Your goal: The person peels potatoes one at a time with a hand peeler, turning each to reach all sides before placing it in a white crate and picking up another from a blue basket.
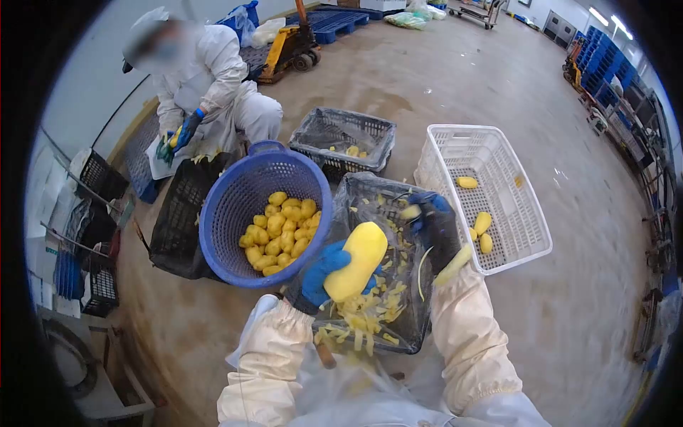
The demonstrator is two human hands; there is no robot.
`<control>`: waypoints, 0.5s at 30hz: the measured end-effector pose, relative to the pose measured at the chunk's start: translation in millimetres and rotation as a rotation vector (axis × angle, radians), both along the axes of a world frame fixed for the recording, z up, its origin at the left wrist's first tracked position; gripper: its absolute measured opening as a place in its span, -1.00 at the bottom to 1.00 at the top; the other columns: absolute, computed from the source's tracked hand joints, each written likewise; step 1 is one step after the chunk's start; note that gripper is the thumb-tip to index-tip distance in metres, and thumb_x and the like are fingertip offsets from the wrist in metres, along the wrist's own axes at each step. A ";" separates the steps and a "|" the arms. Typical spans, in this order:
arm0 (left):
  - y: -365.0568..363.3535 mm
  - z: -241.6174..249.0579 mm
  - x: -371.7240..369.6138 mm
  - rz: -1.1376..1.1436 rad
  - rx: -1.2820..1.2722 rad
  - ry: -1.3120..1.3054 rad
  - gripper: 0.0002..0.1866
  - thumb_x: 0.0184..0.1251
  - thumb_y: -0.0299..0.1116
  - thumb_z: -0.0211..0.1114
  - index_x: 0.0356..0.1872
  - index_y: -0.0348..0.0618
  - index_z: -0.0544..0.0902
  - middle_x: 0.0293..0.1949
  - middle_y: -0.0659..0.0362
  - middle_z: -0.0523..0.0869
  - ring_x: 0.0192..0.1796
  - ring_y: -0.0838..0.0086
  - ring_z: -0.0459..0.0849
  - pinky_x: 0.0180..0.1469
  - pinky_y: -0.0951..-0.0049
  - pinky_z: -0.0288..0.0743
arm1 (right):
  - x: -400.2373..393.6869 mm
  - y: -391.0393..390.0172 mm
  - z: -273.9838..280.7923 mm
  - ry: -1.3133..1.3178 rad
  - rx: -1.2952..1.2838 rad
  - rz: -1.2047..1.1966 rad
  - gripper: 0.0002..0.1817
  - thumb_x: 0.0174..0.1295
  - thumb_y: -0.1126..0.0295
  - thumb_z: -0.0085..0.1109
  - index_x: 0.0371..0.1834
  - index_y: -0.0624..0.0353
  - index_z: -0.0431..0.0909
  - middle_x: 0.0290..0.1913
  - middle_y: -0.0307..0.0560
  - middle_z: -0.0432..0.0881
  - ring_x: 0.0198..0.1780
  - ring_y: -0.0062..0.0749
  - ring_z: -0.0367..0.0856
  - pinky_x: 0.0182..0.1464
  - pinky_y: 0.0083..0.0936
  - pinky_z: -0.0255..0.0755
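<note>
My left hand [324, 279], in a blue glove, is closed around a large peeled potato [357, 262] above a black crate [407, 344] lined with dark plastic. Yellow peelings [370, 313] are scattered in that crate. My right hand [435, 222], gloved in blue, is over the crate's far right side with its fingers curled. A pale yellowish piece shows at its fingertips, but what it grips is blurred. One long strip of peel [454, 265] lies against my right cuff, and a thinner strip [422, 275] hangs nearby.
Left of the crate stands a blue round basket [226, 213] of potatoes. A white crate [530, 213] at right holds several potatoes. Behind is another lined black crate [341, 121]. A co-worker [213, 78] in white sits at the upper left, holding a potato. A pallet jack [288, 53] stands behind.
</note>
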State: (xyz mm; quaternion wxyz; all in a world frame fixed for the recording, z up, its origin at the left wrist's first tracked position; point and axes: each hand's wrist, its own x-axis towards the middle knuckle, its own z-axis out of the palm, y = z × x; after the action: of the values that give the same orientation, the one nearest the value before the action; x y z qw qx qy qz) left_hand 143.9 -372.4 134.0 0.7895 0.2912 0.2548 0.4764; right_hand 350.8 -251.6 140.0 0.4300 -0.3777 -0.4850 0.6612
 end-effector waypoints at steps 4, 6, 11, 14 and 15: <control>0.8 13.2 4.0 0.061 0.064 0.065 -0.31 0.23 -0.07 0.25 0.27 -0.32 0.33 -0.04 -0.01 0.60 -0.15 0.28 0.67 -0.13 0.36 0.59 | -7.0 -19.8 21.3 0.219 -0.133 0.126 -0.85 0.33 0.35 0.08 -0.26 0.20 0.54 -0.49 -0.21 0.53 -0.55 -0.57 0.44 -0.52 -0.70 0.33; -3.2 7.4 1.0 0.017 0.087 0.118 -0.31 0.24 -0.06 0.24 0.28 -0.32 0.32 -0.03 -0.02 0.59 -0.13 0.28 0.67 -0.13 0.35 0.59 | 0.6 -12.1 7.2 0.252 -0.164 0.183 -0.85 0.32 0.34 0.10 -0.24 0.20 0.53 -0.47 -0.21 0.54 -0.55 -0.57 0.44 -0.51 -0.71 0.33; 1.3 1.2 2.6 0.050 0.052 0.034 -0.29 0.26 -0.03 0.22 0.29 -0.32 0.30 -0.02 -0.03 0.59 -0.09 0.21 0.66 -0.09 0.29 0.59 | -2.4 -26.0 23.9 0.084 0.099 0.131 -0.83 0.31 0.33 0.13 -0.22 0.21 0.55 -0.49 -0.21 0.56 -0.56 -0.61 0.45 -0.51 -0.70 0.35; -0.8 -14.6 4.8 -0.008 -0.094 -0.321 -0.30 0.33 0.06 0.15 0.30 -0.29 0.29 0.00 -0.09 0.59 -0.09 0.09 0.66 -0.16 0.16 0.61 | 9.4 1.1 -2.9 0.188 -0.049 0.050 -0.85 0.28 0.33 0.16 -0.26 0.19 0.54 -0.49 -0.25 0.53 -0.56 -0.62 0.45 -0.52 -0.71 0.34; -1.4 -13.8 4.6 -0.010 -0.095 -0.319 -0.30 0.33 0.06 0.15 0.30 -0.29 0.29 0.00 -0.09 0.59 -0.09 0.09 0.66 -0.16 0.16 0.61 | 11.8 9.3 -0.7 0.221 -0.099 -0.119 -0.87 0.24 0.35 0.21 -0.30 0.17 0.53 -0.51 -0.27 0.50 -0.58 -0.60 0.43 -0.54 -0.71 0.33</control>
State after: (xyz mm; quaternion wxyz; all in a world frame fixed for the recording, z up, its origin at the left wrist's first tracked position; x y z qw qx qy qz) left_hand 148.5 -373.8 120.2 0.8353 0.1753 0.1470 0.4999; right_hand 362.5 -242.2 139.2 0.5000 -0.3515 -0.3782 0.6953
